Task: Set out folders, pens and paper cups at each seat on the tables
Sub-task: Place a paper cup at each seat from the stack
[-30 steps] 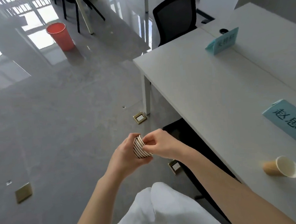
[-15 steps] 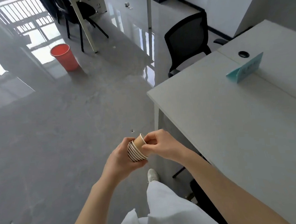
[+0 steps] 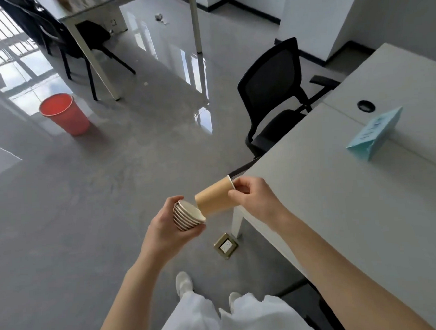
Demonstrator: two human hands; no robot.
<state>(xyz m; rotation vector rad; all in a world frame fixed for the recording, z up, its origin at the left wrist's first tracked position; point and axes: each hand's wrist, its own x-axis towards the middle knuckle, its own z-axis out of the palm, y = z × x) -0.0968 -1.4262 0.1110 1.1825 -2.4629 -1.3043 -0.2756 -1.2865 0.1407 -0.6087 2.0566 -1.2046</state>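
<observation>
My left hand [image 3: 164,230] grips a stack of several brown paper cups [image 3: 187,215], rims pointing up and right. My right hand [image 3: 254,197] pinches the rim of a single brown paper cup [image 3: 213,197], which is pulled almost free of the stack and lies on its side, its base still at the stack's mouth. Both hands hover over the floor just left of the white table's [image 3: 342,208] near corner. A light-blue name card [image 3: 374,133] stands on the table at the far right.
A black office chair [image 3: 274,95] is tucked at the table's far end. A red bucket [image 3: 64,114] stands on the grey floor at the left. A brass floor socket [image 3: 225,245] lies beside the table leg. Another table and dark chairs stand at the back left.
My right hand has drawn one cup out of the stack to the right. The view has moved forward along the table; the earlier cup lying on the table is out of view.
</observation>
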